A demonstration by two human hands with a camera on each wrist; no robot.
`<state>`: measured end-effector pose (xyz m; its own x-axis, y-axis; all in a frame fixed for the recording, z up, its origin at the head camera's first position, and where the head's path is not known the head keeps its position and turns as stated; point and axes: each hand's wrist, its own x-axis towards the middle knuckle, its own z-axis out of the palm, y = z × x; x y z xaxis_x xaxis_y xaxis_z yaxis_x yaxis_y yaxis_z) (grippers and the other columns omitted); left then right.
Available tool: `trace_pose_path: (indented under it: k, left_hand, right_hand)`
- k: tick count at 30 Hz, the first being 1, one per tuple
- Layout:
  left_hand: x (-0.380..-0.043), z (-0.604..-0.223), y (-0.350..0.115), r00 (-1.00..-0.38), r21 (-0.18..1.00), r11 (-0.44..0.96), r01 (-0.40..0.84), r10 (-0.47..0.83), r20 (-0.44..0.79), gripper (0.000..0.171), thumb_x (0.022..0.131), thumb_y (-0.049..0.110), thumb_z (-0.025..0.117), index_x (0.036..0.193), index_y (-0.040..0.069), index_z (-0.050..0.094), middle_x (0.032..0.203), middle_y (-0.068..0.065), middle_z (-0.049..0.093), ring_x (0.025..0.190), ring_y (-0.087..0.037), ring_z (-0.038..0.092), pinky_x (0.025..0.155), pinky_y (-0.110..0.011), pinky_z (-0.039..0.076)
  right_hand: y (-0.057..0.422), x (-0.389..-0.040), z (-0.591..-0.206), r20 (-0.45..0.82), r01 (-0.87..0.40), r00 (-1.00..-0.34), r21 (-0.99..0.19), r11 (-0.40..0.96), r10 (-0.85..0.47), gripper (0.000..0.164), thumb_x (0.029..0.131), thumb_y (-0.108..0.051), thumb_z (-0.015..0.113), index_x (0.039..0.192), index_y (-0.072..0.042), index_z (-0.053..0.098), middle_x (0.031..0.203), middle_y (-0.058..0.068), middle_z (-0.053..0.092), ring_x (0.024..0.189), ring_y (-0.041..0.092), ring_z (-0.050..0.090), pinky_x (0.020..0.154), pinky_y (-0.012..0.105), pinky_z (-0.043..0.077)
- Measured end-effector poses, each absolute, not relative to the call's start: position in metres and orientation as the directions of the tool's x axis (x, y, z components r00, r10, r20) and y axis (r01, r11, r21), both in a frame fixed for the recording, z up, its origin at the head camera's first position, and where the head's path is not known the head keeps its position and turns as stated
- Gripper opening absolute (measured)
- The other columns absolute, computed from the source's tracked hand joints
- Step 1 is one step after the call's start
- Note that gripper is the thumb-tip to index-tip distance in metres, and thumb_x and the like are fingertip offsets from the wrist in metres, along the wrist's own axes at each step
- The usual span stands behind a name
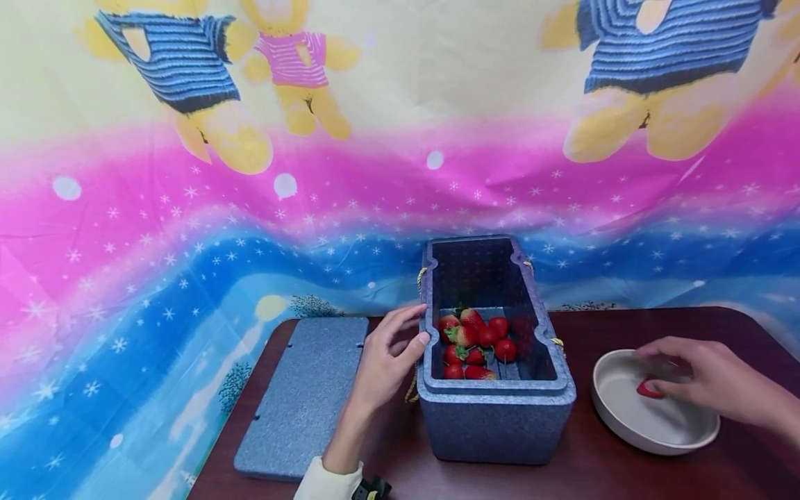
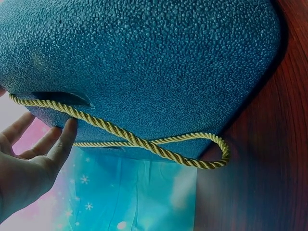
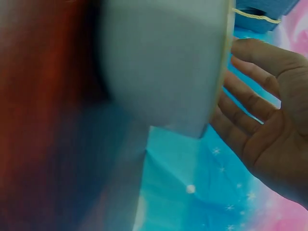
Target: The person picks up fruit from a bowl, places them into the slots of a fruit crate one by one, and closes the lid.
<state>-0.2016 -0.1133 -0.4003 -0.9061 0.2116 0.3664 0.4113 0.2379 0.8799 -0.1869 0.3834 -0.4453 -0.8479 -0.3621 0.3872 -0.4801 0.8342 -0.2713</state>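
In the head view a speckled grey foam box (image 1: 496,423) stands lidless, several strawberries (image 1: 487,335) lying on its floor. My left hand (image 1: 387,354) rests its fingertips against the box's left side, thumb at the rim. The left wrist view shows those extended fingers (image 2: 65,139) beside a twisted gold rope (image 2: 130,137). To the right, my right hand (image 1: 703,378) reaches over a shallow off-white bowl (image 1: 653,423). One strawberry (image 1: 650,389) is in the bowl by the thumb tip, partly covered. The right wrist view has the fingers loosely extended at the bowl's rim; the strawberry is hidden there.
A flat grey lid (image 1: 306,396) lies on the dark red-brown table (image 1: 581,333), left of the box. Behind the table hangs a printed cloth (image 1: 400,173) with bears and snowflakes. Gold rope (image 1: 558,342) also shows on the box's right side.
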Motion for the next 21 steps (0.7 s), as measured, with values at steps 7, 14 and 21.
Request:
trace_pose_path:
  k: [7,14,21]
  left_hand:
    - [-0.201,-0.4,-0.113,-0.904,0.877,0.239,0.417,0.214,0.371,0.045,0.105,0.027,0.07,0.15,0.027,0.063,0.154,0.0,0.06,0.136,-0.024,0.065,0.107,-0.05,0.059]
    - [-0.2,-0.399,-0.114,-0.905,0.878,0.239,0.414,0.21,0.37,0.045,0.105,0.025,0.07,0.15,0.024,0.064,0.155,-0.002,0.059,0.135,-0.026,0.066,0.107,-0.052,0.059]
    - [-0.201,-0.4,-0.114,-0.904,0.876,0.246,0.415,0.218,0.367,0.046,0.106,0.027,0.07,0.151,0.026,0.063,0.155,-0.001,0.059,0.135,-0.025,0.065,0.107,-0.051,0.059]
  right_hand:
    - [0.383,-0.184,-0.464,0.356,-0.514,-0.845,-0.332,0.791,-0.399,0.052,0.063,-0.006,0.101,0.11,-0.011,0.078,0.1,0.005,0.077,0.087,-0.014,0.064,0.066,0.011,0.057]
    - [0.374,-0.184,-0.472,0.292,-0.475,-0.87,-0.283,0.833,-0.397,0.052,0.064,-0.014,0.102,0.11,-0.019,0.079,0.103,-0.002,0.077,0.087,-0.011,0.057,0.064,0.02,0.054]
    - [0.371,-0.184,-0.485,0.312,-0.569,-0.818,-0.321,0.757,-0.482,0.046,0.067,-0.004,0.097,0.105,-0.022,0.077,0.098,-0.009,0.073,0.086,-0.012,0.056,0.062,0.018,0.049]
